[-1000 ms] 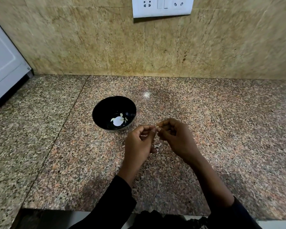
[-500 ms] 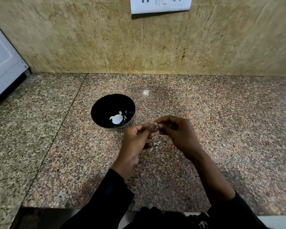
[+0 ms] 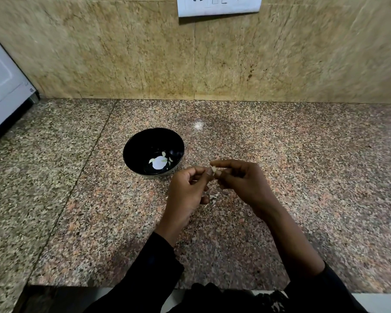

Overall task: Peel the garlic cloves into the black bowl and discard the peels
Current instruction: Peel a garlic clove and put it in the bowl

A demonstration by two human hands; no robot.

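Both hands are meeting just above the granite surface (image 3: 303, 166), left hand (image 3: 185, 190) and right hand (image 3: 242, 184) fingers pinching one small garlic clove (image 3: 214, 169) between them, right beside the black bowl (image 3: 136, 143) that's holding peeled garlic (image 3: 160, 163); peel scraps (image 3: 212, 197) are lying underneath

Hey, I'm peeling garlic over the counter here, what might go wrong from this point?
Both hands, left hand and right hand, pinch the garlic clove beside the black bowl, not over it, so it may drop onto the counter. Peels lying below could scatter.
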